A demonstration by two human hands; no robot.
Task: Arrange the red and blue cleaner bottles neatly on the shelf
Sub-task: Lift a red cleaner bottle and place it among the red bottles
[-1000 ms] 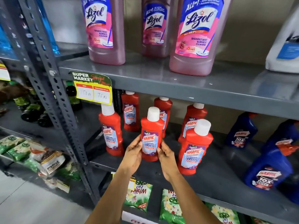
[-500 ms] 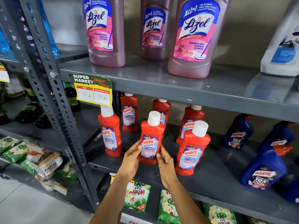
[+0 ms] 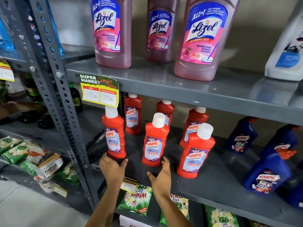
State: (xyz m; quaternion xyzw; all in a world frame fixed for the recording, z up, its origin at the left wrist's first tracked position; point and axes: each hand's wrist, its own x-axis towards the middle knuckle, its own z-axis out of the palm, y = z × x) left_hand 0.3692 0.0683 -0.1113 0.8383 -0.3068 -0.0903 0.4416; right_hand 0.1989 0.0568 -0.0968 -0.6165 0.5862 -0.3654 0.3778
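Observation:
Several red Harpic bottles with white caps stand on the grey middle shelf [image 3: 213,187]. My left hand [image 3: 113,168] cups the base of the front left red bottle [image 3: 113,136], thumb on one side and fingers on the other. The middle front red bottle [image 3: 155,141] stands upright on its own. My right hand [image 3: 159,175] is spread open just below and right of its base, holding nothing. Another front red bottle [image 3: 196,153] stands to the right. Dark blue Harpic bottles [image 3: 268,176] are at the right end, one nearer and two further back.
Big pink Lizol bottles [image 3: 199,38] and a white bottle [image 3: 285,51] stand on the shelf above. A yellow price tag [image 3: 100,92] hangs from that shelf's edge. A perforated grey upright [image 3: 54,89] rises on the left. Green detergent packets [image 3: 136,200] lie below.
Both hands have let go of the middle red bottle, which now stands on the shelf. My left hand moved left to the base of the front left bottle; my right hand dropped back, open.

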